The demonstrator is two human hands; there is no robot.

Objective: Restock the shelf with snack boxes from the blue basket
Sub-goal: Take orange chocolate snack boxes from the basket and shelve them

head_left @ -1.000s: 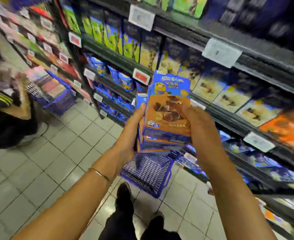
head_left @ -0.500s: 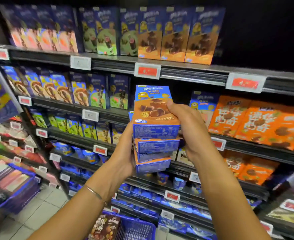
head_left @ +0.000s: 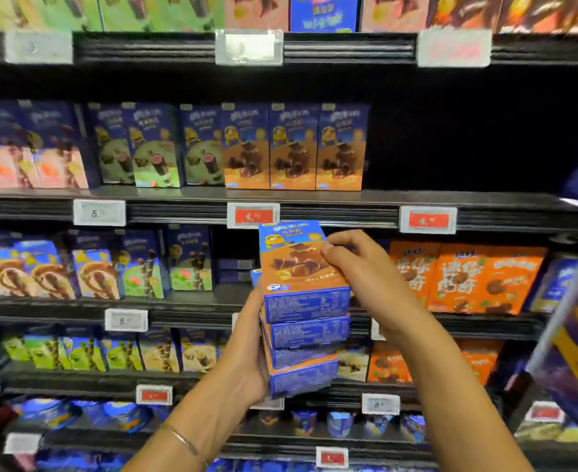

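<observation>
Position: the person faces a black shop shelf unit (head_left: 348,202), both forearms raised in front of it.

Task item: a stack of snack boxes (head_left: 306,335) is held in the air between the two hands, in front of the second and third shelf levels and touching no shelf. Four blue side panels show one above another. The top box (head_left: 297,264) has its orange-brown face with chocolate pieces turned toward the camera, and its upper end overlaps the lower edge of a red price tag (head_left: 252,216).

Left hand (head_left: 246,356): the palm lies against the left side of the stack and wraps under the lower boxes. Its fingers are hidden behind the stack, so their spread cannot be told, but the hand carries the load. A thin bracelet (head_left: 182,439) sits on this wrist.

Right hand (head_left: 365,277): the fingers (head_left: 348,238) are curled over the right upper edge of the top box, the thumb pressed on its front face. The grip is narrow and closed on that box alone.

Shelf stock: on the level above the hands, three upright boxes of the same orange-brown print (head_left: 294,148) stand side by side at the front edge. Green-printed boxes (head_left: 154,148) stand just beside them to the left, pink-printed ones (head_left: 42,158) further left. To their right the shelf lies in deep shadow. Behind the right hand, orange packs (head_left: 468,277) fill the next level down.

Image quality: edges are motion-blurred and the price figures are unreadable.
</observation>
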